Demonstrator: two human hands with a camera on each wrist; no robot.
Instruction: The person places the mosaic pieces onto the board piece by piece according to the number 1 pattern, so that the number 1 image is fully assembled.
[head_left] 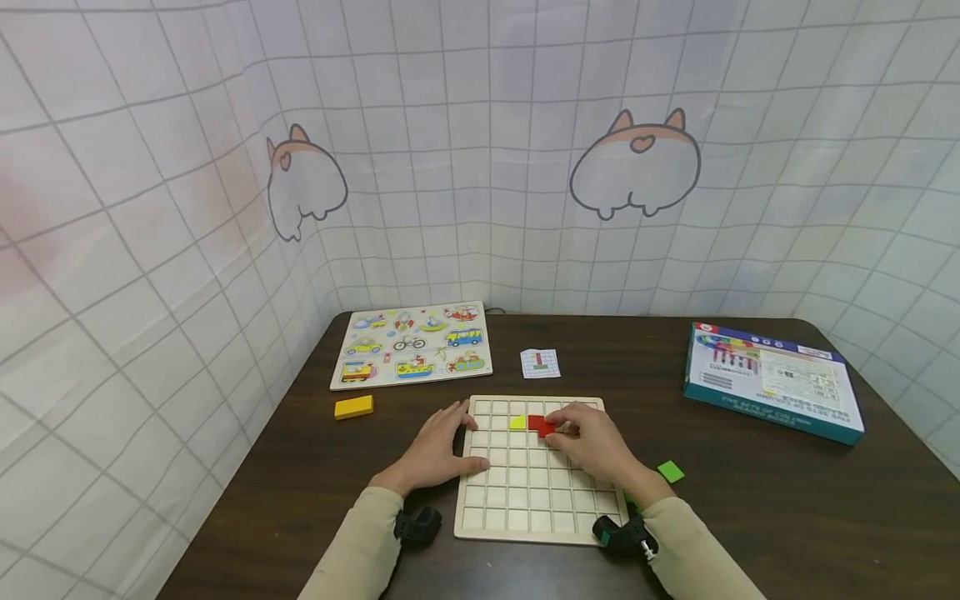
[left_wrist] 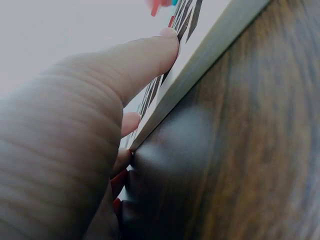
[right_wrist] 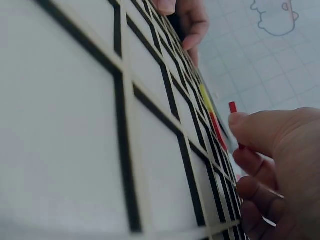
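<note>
A pale wooden grid board (head_left: 517, 477) lies on the dark table. Along its left side rests my left hand (head_left: 435, 446), its thumb on the rim and its fingers touching the edge. My right hand (head_left: 592, 442) is over the board's upper right part and pinches a small red tile (right_wrist: 232, 107) between thumb and fingers. In the right wrist view this tile is held just off the board's surface. Beside it, a flat red tile (right_wrist: 218, 131) sits in the grid, next to a yellow tile (head_left: 517, 422).
A picture puzzle board (head_left: 412, 343) lies at the back left, with a yellow block (head_left: 354, 407) in front of it. Behind the grid board is a small printed card (head_left: 540, 363). At right are a boxed set (head_left: 772, 379) and a green tile (head_left: 671, 472); more green shows by my right wrist.
</note>
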